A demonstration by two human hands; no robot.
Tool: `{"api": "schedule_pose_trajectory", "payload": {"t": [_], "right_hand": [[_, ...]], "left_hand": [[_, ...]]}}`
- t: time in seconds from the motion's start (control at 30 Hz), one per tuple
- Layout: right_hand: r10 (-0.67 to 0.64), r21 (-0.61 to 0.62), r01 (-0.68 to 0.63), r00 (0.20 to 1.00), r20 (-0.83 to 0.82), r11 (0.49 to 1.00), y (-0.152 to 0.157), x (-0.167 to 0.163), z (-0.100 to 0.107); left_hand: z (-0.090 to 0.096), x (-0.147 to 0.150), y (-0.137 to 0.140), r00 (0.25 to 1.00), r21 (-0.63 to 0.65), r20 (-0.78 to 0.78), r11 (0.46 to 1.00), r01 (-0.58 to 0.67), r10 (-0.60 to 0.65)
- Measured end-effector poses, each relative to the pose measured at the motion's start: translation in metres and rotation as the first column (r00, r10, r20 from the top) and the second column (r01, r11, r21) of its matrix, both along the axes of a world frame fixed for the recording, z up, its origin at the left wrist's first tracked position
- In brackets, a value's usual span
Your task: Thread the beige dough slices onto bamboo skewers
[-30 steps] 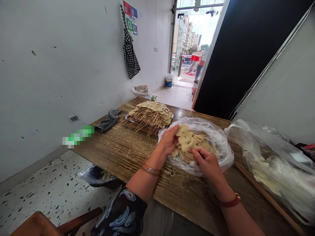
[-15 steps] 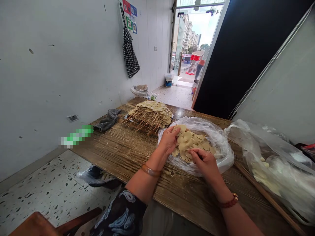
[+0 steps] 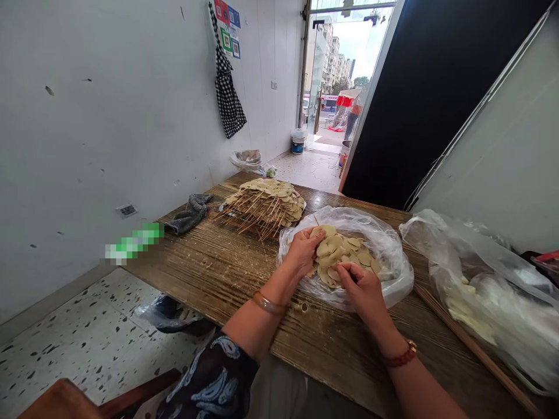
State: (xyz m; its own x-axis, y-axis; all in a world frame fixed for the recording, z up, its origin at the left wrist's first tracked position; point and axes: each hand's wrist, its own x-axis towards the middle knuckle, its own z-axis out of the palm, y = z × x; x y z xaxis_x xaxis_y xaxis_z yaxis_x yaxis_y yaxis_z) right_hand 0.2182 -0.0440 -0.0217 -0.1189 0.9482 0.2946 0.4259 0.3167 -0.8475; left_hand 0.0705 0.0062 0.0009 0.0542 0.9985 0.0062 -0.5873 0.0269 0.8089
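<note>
My left hand [image 3: 304,250] is closed around thin, pale round potato slices [image 3: 329,244], thumb on top. Above its fingers pokes the thin tip of a wooden skewer [image 3: 316,220], which seems to run through these slices. My right hand [image 3: 360,285] pinches at the near end of the same row; its fingertips mostly hide the skewer there. Both hands are over a clear plastic bag [image 3: 399,273], opened wide, with more loose slices [image 3: 364,259] inside. Beyond my left hand lies a pile of loaded skewers [image 3: 271,201], sticks pointing towards me.
On the wooden table [image 3: 209,267] a grey cloth [image 3: 190,214] lies at the left edge. Bare sticks [image 3: 467,337] lie at right beside another plastic bag [image 3: 493,291] with pale contents. A stool [image 3: 65,401] is at lower left; a bucket [image 3: 298,141] stands near the doorway.
The skewer tip now shows clearly above my left fingers, further out past the slices. Both hands keep nearly the same place. The view has shifted slightly.
</note>
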Motion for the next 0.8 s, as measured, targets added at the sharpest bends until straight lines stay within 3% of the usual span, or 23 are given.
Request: {"api": "schedule_pose_trajectory", "payload": {"t": [0.17, 0.27, 0.47, 0.63, 0.8], "right_hand": [[-0.002, -0.024, 0.002, 1.000, -0.012, 1.000, 0.000, 0.001, 0.002], [0.017, -0.069, -0.024, 0.995, -0.101, 0.997, 0.002, 0.003, 0.001], [0.005, -0.112, -0.045, 0.941, -0.339, 0.993, 0.007, 0.005, -0.004], [-0.004, -0.113, -0.037, 0.939, -0.344, 0.993, 0.009, 0.006, -0.004], [-0.012, -0.085, -0.015, 0.950, -0.311, 0.996, 0.008, 0.005, -0.004]], "left_hand": [[0.001, 0.001, 0.000, 1.000, 0.018, 0.016, 1.000, 0.014, -0.014], [0.001, 0.000, 0.000, 0.999, 0.017, 0.046, 1.000, 0.026, -0.027], [-0.002, 0.000, -0.003, 0.978, -0.053, 0.017, 0.977, 0.208, -0.207], [-0.001, 0.001, -0.006, 0.975, -0.044, -0.046, 0.976, 0.215, -0.217], [0.001, 0.010, -0.010, 0.977, 0.012, 0.000, 0.977, 0.211, -0.211]]}}
